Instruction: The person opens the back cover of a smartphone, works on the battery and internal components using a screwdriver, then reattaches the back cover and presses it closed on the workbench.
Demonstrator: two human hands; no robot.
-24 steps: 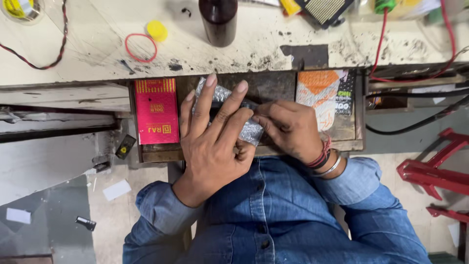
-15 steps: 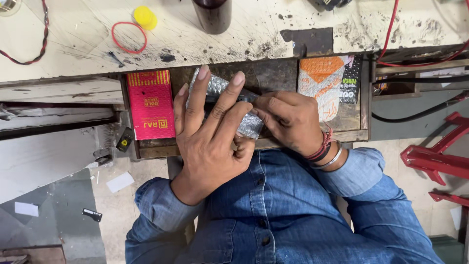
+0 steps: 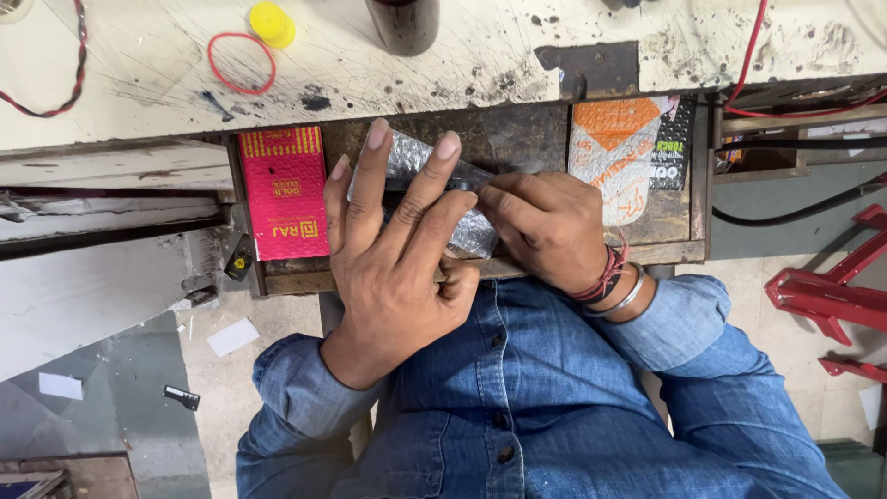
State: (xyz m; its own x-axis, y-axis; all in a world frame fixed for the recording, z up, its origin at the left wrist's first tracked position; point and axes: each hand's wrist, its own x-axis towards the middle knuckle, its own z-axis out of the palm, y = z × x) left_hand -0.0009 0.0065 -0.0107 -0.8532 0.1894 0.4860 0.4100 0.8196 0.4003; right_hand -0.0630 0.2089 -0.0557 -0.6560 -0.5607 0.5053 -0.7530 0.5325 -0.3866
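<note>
Two hands meeting at the centre of the frame over an open wooden drawer [image 3: 305, 273] under a scarred white benchtop [image 3: 139, 102]. Lying at the upper left of the frame on that benchtop: a red rubber band [image 3: 241, 63] and, just beside it, a yellow cap [image 3: 272, 22]. Resting flat in the left part of the drawer: a pink and red carton [image 3: 284, 192], just left of the hands.

Reaching up from the lower left in a blue denim sleeve, wrist bent: left hand [image 3: 397, 268], palm down, fingers spread and stretched long toward the top of the frame, pressing flat on a silvery bubble-wrapped packet [image 3: 413, 153]. Lying slantwise at the centre of the frame over the drawer: that packet, mostly covered, upper end peeking out between the left forefinger and middle finger, lower end showing under the left hand's fingers.

Coming in from the right, wrist cocked: right hand [image 3: 545, 226], fingers curled and pressed together, fingertips pinching the packet's right edge, touching the left hand's fingers. Circling the right wrist: a red thread and a metal bangle [image 3: 621, 298].

Sitting at the right end of the drawer, just beyond the right hand: an orange and white pouch [image 3: 617, 152].
</note>
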